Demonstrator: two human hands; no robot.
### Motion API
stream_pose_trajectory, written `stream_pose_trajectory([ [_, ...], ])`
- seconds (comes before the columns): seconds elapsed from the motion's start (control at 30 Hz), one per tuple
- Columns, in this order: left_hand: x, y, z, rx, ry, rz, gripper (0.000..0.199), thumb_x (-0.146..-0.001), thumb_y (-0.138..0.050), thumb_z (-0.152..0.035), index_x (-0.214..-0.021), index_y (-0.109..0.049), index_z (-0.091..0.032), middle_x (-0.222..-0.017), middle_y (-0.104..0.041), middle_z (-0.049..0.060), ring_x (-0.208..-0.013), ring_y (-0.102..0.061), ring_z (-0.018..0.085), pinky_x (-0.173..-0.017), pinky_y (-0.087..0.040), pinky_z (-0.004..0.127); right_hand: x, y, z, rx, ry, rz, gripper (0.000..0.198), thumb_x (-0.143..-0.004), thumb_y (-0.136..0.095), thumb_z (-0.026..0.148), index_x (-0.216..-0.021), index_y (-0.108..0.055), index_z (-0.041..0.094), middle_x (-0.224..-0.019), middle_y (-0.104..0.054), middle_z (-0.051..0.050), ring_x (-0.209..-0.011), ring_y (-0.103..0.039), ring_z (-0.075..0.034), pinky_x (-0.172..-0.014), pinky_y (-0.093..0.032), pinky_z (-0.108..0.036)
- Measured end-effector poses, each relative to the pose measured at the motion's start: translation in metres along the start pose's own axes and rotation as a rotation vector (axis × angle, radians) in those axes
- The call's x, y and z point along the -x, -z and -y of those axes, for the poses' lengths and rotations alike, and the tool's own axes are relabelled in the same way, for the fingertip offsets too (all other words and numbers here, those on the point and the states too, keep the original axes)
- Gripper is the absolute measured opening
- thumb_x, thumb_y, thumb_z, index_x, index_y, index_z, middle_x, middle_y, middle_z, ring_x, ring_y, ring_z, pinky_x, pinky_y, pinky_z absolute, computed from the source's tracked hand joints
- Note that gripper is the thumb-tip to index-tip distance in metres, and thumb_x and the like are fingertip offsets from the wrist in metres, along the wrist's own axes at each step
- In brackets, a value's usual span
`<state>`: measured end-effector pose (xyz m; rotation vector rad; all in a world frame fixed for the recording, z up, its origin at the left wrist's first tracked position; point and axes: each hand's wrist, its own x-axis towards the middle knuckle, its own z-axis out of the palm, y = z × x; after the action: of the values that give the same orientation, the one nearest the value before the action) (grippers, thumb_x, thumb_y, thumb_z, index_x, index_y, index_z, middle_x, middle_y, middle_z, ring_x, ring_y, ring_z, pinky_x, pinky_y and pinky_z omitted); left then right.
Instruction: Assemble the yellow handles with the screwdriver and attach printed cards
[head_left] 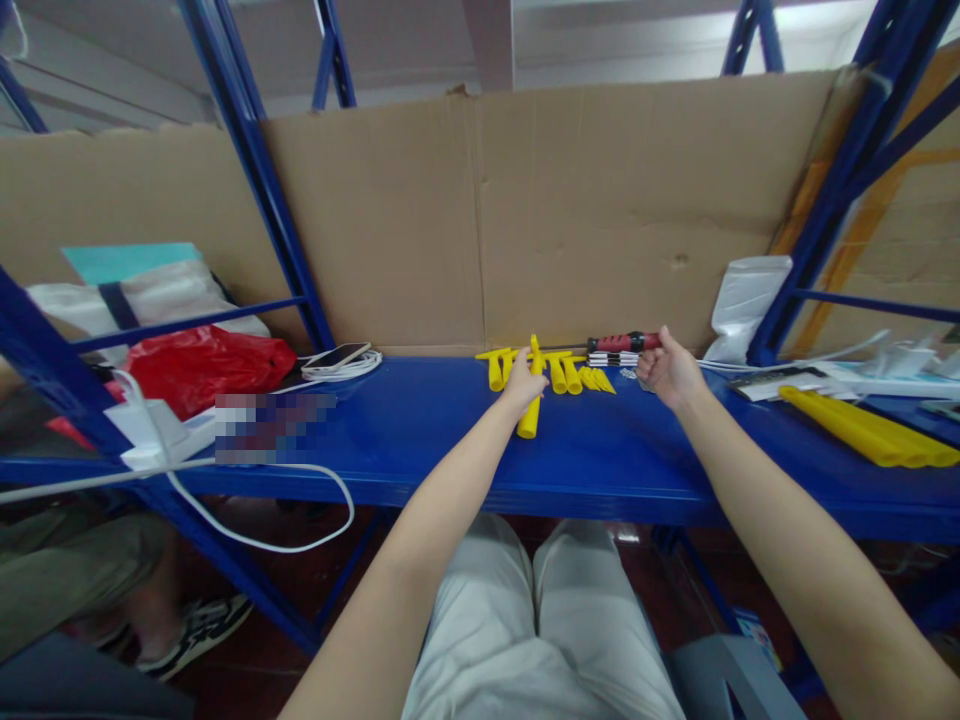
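Note:
My left hand [523, 382] is closed around a yellow plastic piece with a tube-like body [529, 418], held upright over the blue shelf. The fingers of my right hand [670, 371] are closed at the butt end of a screwdriver [619, 343] with a red and black handle. Its thin shaft points left, toward the piece in my left hand. Behind my left hand stand several more yellow T-shaped pieces [559, 375]. Small pointed yellow parts [596, 380] lie just right of them. Below the screwdriver handle are a stack of thin white and black strips [611, 359] and some tiny metal bits [628, 374].
Long yellow tubes [862, 425] lie on the shelf [420, 420] at right, near a white pouch [750, 300]. At left are a phone [337, 356], coiled white cable, a red bag [206, 370] and a power strip. Cardboard [600, 210] closes off the back. Another person's leg shows lower left.

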<state>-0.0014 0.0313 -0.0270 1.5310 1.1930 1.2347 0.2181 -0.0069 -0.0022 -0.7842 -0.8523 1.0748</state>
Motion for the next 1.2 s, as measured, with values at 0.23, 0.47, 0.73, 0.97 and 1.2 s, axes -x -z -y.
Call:
stream_pose_trajectory([
  [0.23,0.001,0.0,-0.001,-0.006,0.006,0.005,0.079,-0.07,-0.059,0.004,-0.139,-0.036,-0.027,-0.12,-0.061,0.009,-0.071,-0.062,0.012,-0.05,-0.046,0.017,0.009,-0.005,0.004,-0.033,0.058,0.056,0.028,-0.079,-0.064,0.051,-0.079,-0.056,0.024,-0.044,-0.041,0.008,-0.037,-0.039,-0.007,-0.036,-0.033,-0.018],
  [0.47,0.002,0.0,-0.001,0.001,0.001,0.011,0.08,-0.068,-0.054,0.007,-0.139,-0.035,-0.024,-0.12,-0.061,0.01,-0.068,-0.06,0.011,-0.044,-0.04,0.015,0.011,-0.008,0.008,-0.107,0.055,0.044,0.022,-0.083,-0.063,0.042,-0.078,-0.057,0.022,-0.053,-0.053,0.005,-0.04,-0.045,-0.007,-0.037,-0.038,-0.018],
  [0.73,0.001,-0.001,0.001,0.006,-0.009,0.006,0.077,-0.069,-0.059,0.002,-0.138,-0.037,-0.025,-0.116,-0.063,0.01,-0.064,-0.059,0.01,-0.044,-0.04,0.015,0.003,-0.004,0.004,-0.097,0.073,-0.046,0.035,-0.082,-0.064,0.047,-0.066,-0.046,0.021,-0.048,-0.047,0.006,-0.037,-0.041,-0.006,-0.034,-0.035,-0.018],
  [0.97,0.002,0.0,0.0,-0.012,0.003,0.018,0.079,-0.069,-0.057,0.004,-0.139,-0.036,-0.025,-0.119,-0.061,0.009,-0.065,-0.059,0.009,-0.045,-0.04,0.014,0.002,-0.003,0.003,-0.101,0.071,-0.067,0.038,-0.074,-0.073,0.048,-0.07,-0.045,0.022,-0.049,-0.045,0.007,-0.039,-0.042,-0.005,-0.036,-0.037,-0.018],
  [1.2,0.005,0.0,-0.004,-0.021,0.016,0.014,0.076,-0.071,-0.061,0.001,-0.138,-0.038,-0.025,-0.12,-0.061,0.01,-0.064,-0.059,0.008,-0.045,-0.041,0.015,-0.001,0.002,0.0,-0.027,0.06,-0.014,0.045,-0.073,-0.07,0.055,-0.063,-0.04,0.022,-0.042,-0.038,0.007,-0.037,-0.039,-0.007,-0.035,-0.034,-0.02],
])
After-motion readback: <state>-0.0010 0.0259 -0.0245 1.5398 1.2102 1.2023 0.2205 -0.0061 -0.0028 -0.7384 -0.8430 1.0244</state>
